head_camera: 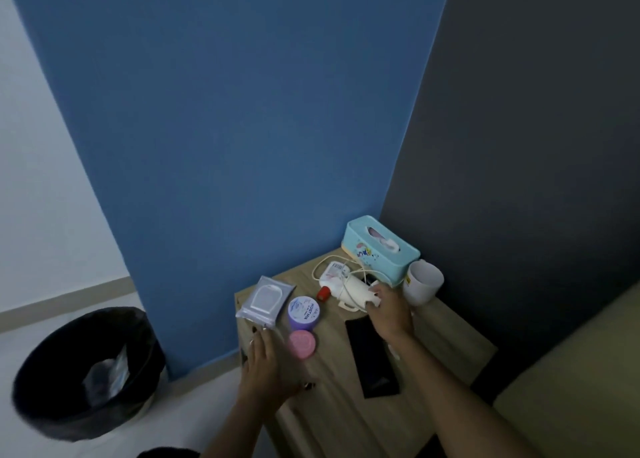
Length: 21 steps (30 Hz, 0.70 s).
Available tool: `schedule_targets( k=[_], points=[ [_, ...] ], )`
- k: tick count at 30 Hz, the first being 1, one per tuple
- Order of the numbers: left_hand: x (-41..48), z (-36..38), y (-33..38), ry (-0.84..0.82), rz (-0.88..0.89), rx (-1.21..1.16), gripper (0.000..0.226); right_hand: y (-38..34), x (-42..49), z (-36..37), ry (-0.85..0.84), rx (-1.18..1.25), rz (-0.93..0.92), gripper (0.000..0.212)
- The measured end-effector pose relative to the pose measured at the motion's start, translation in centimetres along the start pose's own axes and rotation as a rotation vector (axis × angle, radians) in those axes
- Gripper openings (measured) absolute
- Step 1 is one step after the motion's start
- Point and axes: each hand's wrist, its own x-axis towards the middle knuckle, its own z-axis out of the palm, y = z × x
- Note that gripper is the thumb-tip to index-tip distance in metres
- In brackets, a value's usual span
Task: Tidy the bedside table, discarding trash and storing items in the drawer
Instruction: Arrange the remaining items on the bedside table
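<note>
Near the table's (329, 374) back edge: my right hand (388, 310) grips the charger (353, 293), judged bound for the drawer.
Left edge: my left hand (266, 367) slack, empty, beside the pink jar (302, 343).

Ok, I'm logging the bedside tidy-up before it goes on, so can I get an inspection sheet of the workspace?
Surface: wooden bedside table, drawer not visible.
Job's things: wipes pack, purple jar, pink jar, red-capped bottle, black phone.
Clutter: tissue box, white mug.
Grips: left hand open above the table edge; right hand holds white device.
Cables: white cable looped, wound round the device.
Surroundings: black-lined bin holding a wrapper, blue wall.
</note>
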Motion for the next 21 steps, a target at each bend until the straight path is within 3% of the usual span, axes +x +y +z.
schedule_targets(
  k=[14,21],
  points=[
    [2.2,0.8,-0.3,-0.080,0.025,0.124,0.133,1.6,5.3,3.4,-0.145,-0.255,-0.110,0.066],
    [2.3,1.0,-0.4,-0.092,0.017,0.149,0.132,1.9,5.3,3.4,-0.002,-0.294,-0.124,0.059]
  ],
)
